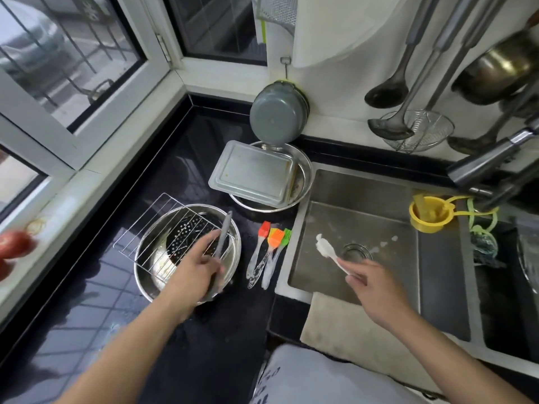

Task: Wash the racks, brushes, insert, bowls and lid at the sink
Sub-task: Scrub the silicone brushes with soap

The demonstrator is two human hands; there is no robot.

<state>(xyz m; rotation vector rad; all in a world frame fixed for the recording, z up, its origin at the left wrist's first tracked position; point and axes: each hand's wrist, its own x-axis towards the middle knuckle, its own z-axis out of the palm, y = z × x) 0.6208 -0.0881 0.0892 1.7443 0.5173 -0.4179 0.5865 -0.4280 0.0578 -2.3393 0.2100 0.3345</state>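
Note:
My left hand (195, 265) grips a grey utensil (221, 246) over a steel bowl (147, 282) on the black counter. A wire rack (140, 231) and a perforated insert (186, 231) lie in that bowl. My right hand (374, 290) pinches the handle of a soapy white brush (328, 250) above the sink (367, 217). Three silicone brushes, red (261, 243), orange (274, 246) and green (284, 243), lie on the counter between bowl and sink. Behind them a rectangular metal lid (253, 173) rests across a second steel bowl (303, 176).
A grey pot (275, 118) hangs on the wall above the lid. Ladles and a wire skimmer (420, 129) hang at the right. The faucet (490, 161) reaches over the sink. A yellow strainer (427, 217) sits on the sink ledge. A cloth (335, 325) drapes the front edge.

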